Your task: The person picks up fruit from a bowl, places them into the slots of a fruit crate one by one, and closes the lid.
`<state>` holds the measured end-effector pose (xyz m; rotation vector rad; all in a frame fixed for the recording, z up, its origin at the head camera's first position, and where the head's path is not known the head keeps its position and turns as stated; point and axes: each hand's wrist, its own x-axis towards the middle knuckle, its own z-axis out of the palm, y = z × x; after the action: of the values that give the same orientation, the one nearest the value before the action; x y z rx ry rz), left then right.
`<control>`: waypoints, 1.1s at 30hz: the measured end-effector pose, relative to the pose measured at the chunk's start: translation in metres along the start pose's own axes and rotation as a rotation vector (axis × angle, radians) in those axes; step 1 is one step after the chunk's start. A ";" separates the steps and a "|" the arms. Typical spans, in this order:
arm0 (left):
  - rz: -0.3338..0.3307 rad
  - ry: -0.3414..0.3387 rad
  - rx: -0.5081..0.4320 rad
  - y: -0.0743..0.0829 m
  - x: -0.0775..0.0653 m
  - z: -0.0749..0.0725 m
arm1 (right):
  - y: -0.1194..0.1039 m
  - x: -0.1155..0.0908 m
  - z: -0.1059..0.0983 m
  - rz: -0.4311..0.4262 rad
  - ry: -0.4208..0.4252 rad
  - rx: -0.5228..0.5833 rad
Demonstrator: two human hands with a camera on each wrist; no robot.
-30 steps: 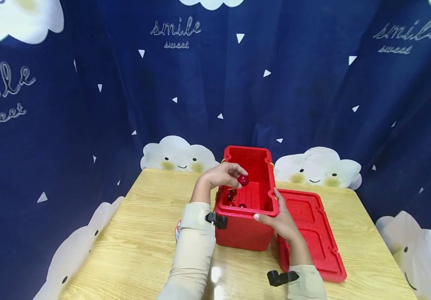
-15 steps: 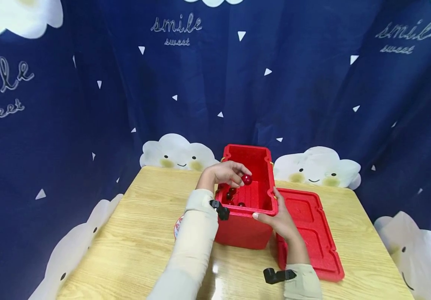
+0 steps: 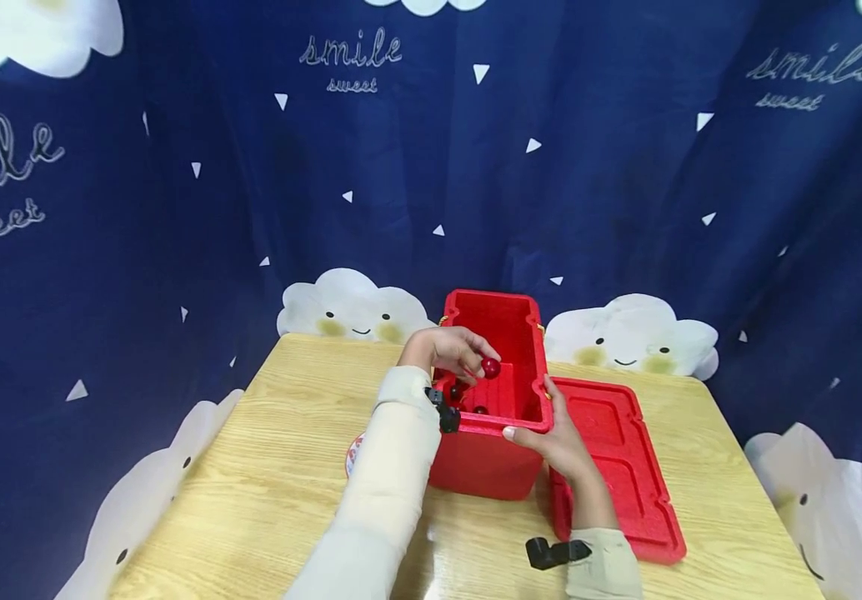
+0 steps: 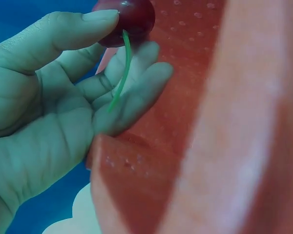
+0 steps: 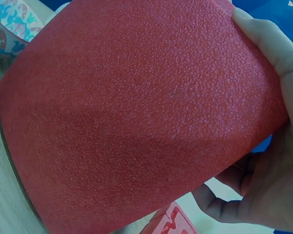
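Note:
My left hand (image 3: pixel 452 350) is over the opening of a red foam box (image 3: pixel 487 462). Between thumb and fingers it pinches a dark red cherry (image 3: pixel 491 367); in the left wrist view the cherry (image 4: pixel 136 22) has a green stem (image 4: pixel 124 73) hanging down past the fingers. Several more cherries (image 3: pixel 481 410) lie on the box floor, partly hidden by the left hand and wrist. My right hand (image 3: pixel 562 437) grips the box at its near right corner, thumb on the front face and fingers along the right side. In the right wrist view the box wall (image 5: pixel 136 117) fills most of the picture.
A red lid (image 3: pixel 618 467) with raised panels lies on the wooden table (image 3: pixel 273 467), right of the box. On the left, a patterned bowl (image 5: pixel 12 41) stands beside the box, mostly covered by my left sleeve in the head view. A blue curtain (image 3: pixel 401 167) hangs behind the table.
My left hand has shifted slightly right and then a little lower over the box, still pinching the cherry. The right hand keeps its grip on the corner.

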<state>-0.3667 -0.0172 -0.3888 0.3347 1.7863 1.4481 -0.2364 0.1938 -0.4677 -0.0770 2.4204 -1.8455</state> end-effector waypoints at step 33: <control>0.188 0.165 0.255 0.000 -0.026 0.021 | 0.001 -0.005 0.001 -0.073 0.035 -0.038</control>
<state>-0.3349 -0.0191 -0.3792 0.5391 2.1275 1.4098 -0.2313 0.1931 -0.4685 -0.1382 2.5090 -1.8458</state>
